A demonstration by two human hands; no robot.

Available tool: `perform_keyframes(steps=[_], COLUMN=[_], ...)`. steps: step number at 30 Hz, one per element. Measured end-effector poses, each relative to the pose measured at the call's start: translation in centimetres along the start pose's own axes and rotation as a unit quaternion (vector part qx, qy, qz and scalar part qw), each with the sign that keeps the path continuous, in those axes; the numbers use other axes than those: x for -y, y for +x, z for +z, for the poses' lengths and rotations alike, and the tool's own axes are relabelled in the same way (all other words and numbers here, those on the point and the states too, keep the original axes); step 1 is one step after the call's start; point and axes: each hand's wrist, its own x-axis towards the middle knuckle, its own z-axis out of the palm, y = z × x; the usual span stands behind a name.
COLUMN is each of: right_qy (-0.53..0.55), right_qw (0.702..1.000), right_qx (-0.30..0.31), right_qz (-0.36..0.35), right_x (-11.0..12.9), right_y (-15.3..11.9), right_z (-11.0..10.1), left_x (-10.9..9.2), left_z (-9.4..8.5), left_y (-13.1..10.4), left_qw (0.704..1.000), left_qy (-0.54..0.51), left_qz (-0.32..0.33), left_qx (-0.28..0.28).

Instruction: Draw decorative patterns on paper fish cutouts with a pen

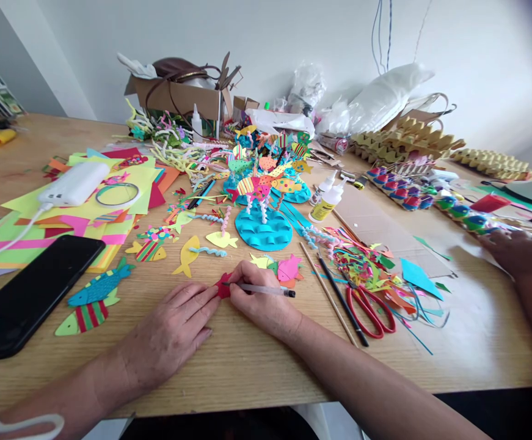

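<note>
A small red paper piece [222, 286] lies on the wooden table between my two hands. My right hand [259, 296] is closed around a pen [268, 289], its tip at the red piece. The fingers of my left hand [174, 333] lie flat and stretched out, their tips at the left edge of the red piece. Beyond my hands are a yellow paper fish [185, 256] with a twisted blue stem and a pink fish [289, 267]. Farther back, a blue base [263, 229] carries paper fish on twisted stems.
Red-handled scissors [371, 310], a pencil and paper scraps lie to the right. A black phone [36, 293] and coloured paper sheets [146, 177] are on the left. Glue bottles [326, 203] stand behind. Another person's hand [517, 253] rests at the far right.
</note>
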Motion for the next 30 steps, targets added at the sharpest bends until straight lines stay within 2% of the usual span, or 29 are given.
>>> perform_keyframes(steps=[10,15,30], right_qy=[0.0,0.029,-0.016], right_qw=[1.0,0.999,1.0], right_qx=[0.004,-0.014,0.002], right_qz=[0.008,0.019,0.01], right_x=[-0.07,-0.14,0.26], right_y=[-0.14,-0.09,-0.15], right_z=[0.04,-0.01,-0.12], left_x=[0.0,-0.12,-0.04], left_z=[0.27,0.14,0.18], left_y=[-0.21,0.01,-0.18], left_qw=[1.0,1.0,1.0], left_qy=[-0.006,-0.004,-0.006], left_qz=[-0.008,-0.007,-0.017], left_qx=[0.0,-0.001,0.0])
